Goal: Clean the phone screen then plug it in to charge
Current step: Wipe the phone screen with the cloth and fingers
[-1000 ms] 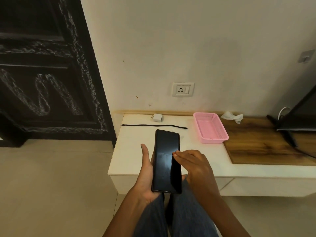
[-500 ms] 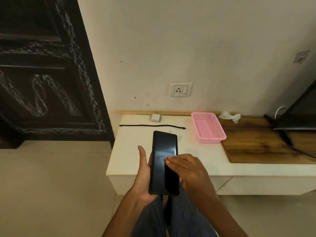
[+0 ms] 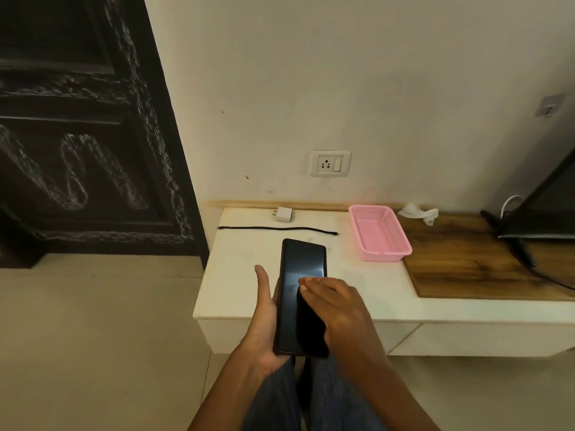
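The left hand (image 3: 264,325) is cradling the dark phone (image 3: 300,293) from beneath, thumb raised, over the white desk's (image 3: 236,275) front edge, while the right hand (image 3: 337,309) is pressing flat fingers on its screen (charger (image 3: 283,214) and cable (image 3: 277,229) lying behind, near the wall socket (image 3: 329,163)).

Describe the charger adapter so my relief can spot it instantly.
Find the wall socket above the white counter. Below and left of it, against the counter's back edge, lies the charger adapter. It is a small white cube with prongs pointing left, just behind the straight black cable.
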Demonstrator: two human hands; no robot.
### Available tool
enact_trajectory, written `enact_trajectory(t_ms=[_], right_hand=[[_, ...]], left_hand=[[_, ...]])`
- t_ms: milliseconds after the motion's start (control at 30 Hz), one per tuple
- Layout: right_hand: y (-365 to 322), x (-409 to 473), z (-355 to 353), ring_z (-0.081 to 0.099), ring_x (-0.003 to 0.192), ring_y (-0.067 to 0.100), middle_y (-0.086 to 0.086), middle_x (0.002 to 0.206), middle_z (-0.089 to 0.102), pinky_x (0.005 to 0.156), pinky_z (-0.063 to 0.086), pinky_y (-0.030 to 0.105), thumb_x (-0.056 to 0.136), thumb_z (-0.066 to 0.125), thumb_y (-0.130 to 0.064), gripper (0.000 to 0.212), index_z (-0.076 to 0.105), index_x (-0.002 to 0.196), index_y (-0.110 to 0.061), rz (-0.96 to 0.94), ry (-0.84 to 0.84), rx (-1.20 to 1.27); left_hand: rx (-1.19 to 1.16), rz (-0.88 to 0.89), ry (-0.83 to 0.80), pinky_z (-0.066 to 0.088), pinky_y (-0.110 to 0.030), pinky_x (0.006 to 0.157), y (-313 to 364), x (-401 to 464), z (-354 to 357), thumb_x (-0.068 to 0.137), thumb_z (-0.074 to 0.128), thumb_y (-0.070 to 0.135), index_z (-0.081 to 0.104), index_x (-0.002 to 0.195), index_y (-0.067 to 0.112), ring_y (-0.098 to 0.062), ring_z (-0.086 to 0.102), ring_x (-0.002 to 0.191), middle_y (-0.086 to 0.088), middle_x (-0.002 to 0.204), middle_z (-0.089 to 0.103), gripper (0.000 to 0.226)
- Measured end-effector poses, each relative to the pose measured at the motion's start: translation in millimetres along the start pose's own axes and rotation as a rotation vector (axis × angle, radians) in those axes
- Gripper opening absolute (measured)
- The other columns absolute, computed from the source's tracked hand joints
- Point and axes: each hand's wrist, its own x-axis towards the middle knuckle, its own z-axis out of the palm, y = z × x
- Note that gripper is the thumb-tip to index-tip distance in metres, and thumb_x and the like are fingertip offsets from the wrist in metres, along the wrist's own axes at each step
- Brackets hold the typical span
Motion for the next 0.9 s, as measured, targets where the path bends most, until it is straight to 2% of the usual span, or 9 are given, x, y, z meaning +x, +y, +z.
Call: enact_trajectory(t_ms=[100, 267, 333, 400, 567, 633, 733, 833, 900], right_hand=[[-7, -11, 0, 0.065, 0.102, 0.025, 0.008, 0.112, 0.068, 0.085, 0.052, 0.032, 0.051, 0.085, 0.006, 0.060, 0.068, 0.108, -0.002, -0.080, -0.051, 0.061], [4, 0, 0, 0.069, 0.088, 0.033, 0.017, 0.098, 0.071, 0.071, 0.059, 0.043, 0.042, 0.084, 0.019, 0.058, 0.070, 0.097, 0.007, 0.084, 0.032, 0.115], [-9, -4, 3, 0.068, 0.093, 0.028, 0.012, 0.103, 0.071, 0.081, 0.055, 0.031, 0.053, 0.077, 0.015, 0.048, 0.071, 0.099, 0.003, 0.021, 0.041, 0.080], [-20, -11, 2, 0.066, 0.098, 0.023, 0.006, 0.109, 0.070, 0.085, 0.051, 0.027, 0.065, 0.068, 0.007, 0.039, 0.071, 0.103, -0.002, -0.036, 0.026, 0.118], [-1, 2, -8, 0.069, 0.088, 0.026, 0.009, 0.097, 0.073, 0.076, 0.056, 0.031, 0.048, 0.080, 0.021, 0.052, 0.073, 0.096, 0.001, 0.114, 0.063, 0.084], [-9, 2, -6, 0.068, 0.090, 0.025, 0.010, 0.098, 0.073, 0.081, 0.053, 0.028, 0.049, 0.081, 0.019, 0.051, 0.073, 0.095, 0.001, 0.123, 0.070, 0.076], [-28, -10, 0, 0.064, 0.099, 0.021, 0.011, 0.104, 0.071, 0.096, 0.041, 0.016, 0.064, 0.075, 0.007, 0.035, 0.072, 0.098, 0.001, 0.037, 0.068, 0.149], [-20, -7, -8, 0.066, 0.096, 0.023, 0.008, 0.104, 0.071, 0.083, 0.054, 0.027, 0.060, 0.073, 0.013, 0.043, 0.072, 0.100, -0.001, -0.008, 0.031, 0.122], [-9, 1, -12, 0.068, 0.089, 0.026, 0.010, 0.099, 0.073, 0.074, 0.058, 0.035, 0.054, 0.074, 0.021, 0.048, 0.073, 0.098, 0.001, 0.063, 0.068, 0.099]], left_hand=[[-0.014, -0.003, -0.007, 0.057, -0.043, 0.080, 1, 1, -4, 0.058, 0.041, 0.091, 0.074, 0.107, 0.014, -0.033, 0.068, 0.103, -0.019, 0.111, 0.070, 0.097], [0.001, -0.015, 0.015, 0.053, -0.047, 0.088, -4, 0, -1, 0.060, 0.041, 0.090, 0.072, 0.112, 0.019, -0.035, 0.064, 0.109, -0.019, 0.120, 0.066, 0.094], [-0.003, -0.016, 0.003, 0.054, -0.047, 0.090, -2, 0, 0, 0.059, 0.042, 0.090, 0.071, 0.112, 0.015, -0.034, 0.064, 0.110, -0.019, 0.119, 0.067, 0.097], [-0.022, -0.024, -0.021, 0.050, -0.046, 0.097, -1, -1, -2, 0.061, 0.042, 0.090, 0.068, 0.118, 0.009, -0.032, 0.062, 0.113, -0.018, 0.121, 0.065, 0.103], [-0.019, -0.039, -0.044, 0.056, -0.041, 0.082, -5, -2, 4, 0.063, 0.039, 0.089, 0.074, 0.108, 0.018, -0.032, 0.067, 0.105, -0.019, 0.114, 0.069, 0.091], [-0.012, -0.048, -0.041, 0.057, -0.042, 0.080, -4, -1, 5, 0.061, 0.039, 0.089, 0.075, 0.104, 0.018, -0.031, 0.068, 0.103, -0.017, 0.111, 0.071, 0.091], [-0.022, -0.057, -0.061, 0.056, -0.043, 0.089, -3, -1, 0, 0.060, 0.042, 0.091, 0.070, 0.113, 0.007, -0.030, 0.067, 0.104, -0.018, 0.110, 0.070, 0.103], [-0.035, -0.052, -0.068, 0.058, -0.043, 0.080, -5, -3, 2, 0.060, 0.044, 0.089, 0.073, 0.107, 0.008, -0.031, 0.069, 0.099, -0.019, 0.104, 0.072, 0.098], [-0.026, -0.051, -0.065, 0.057, -0.043, 0.078, -7, -5, 8, 0.060, 0.044, 0.088, 0.074, 0.107, 0.014, -0.033, 0.068, 0.103, -0.020, 0.111, 0.070, 0.093]])
